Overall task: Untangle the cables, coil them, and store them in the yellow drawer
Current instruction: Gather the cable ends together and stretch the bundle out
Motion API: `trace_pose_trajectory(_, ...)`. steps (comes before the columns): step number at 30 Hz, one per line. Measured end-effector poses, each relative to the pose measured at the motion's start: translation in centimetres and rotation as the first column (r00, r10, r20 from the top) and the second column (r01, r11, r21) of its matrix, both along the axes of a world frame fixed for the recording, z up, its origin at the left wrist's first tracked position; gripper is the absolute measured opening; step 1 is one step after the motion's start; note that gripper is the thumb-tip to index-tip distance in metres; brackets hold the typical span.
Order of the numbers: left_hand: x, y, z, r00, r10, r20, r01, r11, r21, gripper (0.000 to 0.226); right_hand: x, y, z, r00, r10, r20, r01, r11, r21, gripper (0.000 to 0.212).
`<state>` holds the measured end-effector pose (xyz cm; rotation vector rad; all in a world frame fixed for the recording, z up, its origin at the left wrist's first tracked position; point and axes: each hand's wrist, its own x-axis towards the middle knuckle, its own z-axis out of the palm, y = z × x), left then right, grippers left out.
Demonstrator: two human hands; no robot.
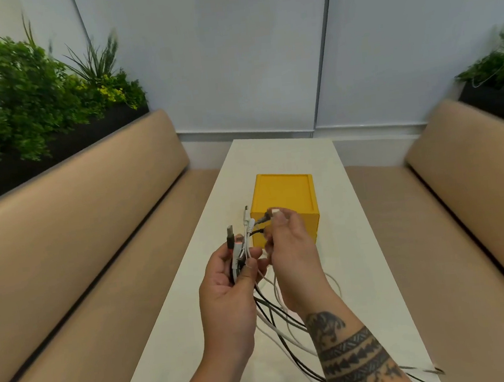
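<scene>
1. My left hand (225,282) curls its fingers round the bunched plug ends, keeping them together.
2. My right hand (290,248) pinches one grey plug (265,217), probably to draw it free.
3. The cables (275,321) trail tangled below my wrists; the yellow drawer (282,194) waits just beyond my fingertips.

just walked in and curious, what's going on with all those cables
A person is sorting a tangle of cables above a white table. The left hand grips a bunch of them just below the plugs, and the right hand pinches one plug. The loose lengths hang tangled down to the table. The yellow drawer sits just behind the hands and looks shut. Nothing is coiled yet.
</scene>
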<state>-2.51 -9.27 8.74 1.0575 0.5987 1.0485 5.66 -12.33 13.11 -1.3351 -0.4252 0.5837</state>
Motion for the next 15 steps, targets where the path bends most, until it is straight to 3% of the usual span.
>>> trace_pose_trajectory(3, 0.18, -0.26, -0.02, 1.000, -0.014, -0.027, 0.016, 0.997, 0.080, 0.031, -0.21, -0.08, -0.20, 0.986, 0.120, 0.111, -0.117, 0.992, -0.037, 0.016)
trace_pose_trajectory(8, 0.18, -0.38, -0.11, 0.997, -0.033, -0.075, 0.044, 0.987, 0.152, 0.039, 0.28, -0.32, -0.23, 0.976, 0.130, 0.176, -0.119, 0.990, -0.071, 0.016)
trace_pose_trajectory(15, 0.21, -0.20, -0.64, 0.998, -0.065, -0.017, 0.066, 0.997, 0.046, 0.036, 0.49, -0.12, -0.81, 0.983, 0.085, 0.161, -0.079, 0.996, -0.041, 0.016)
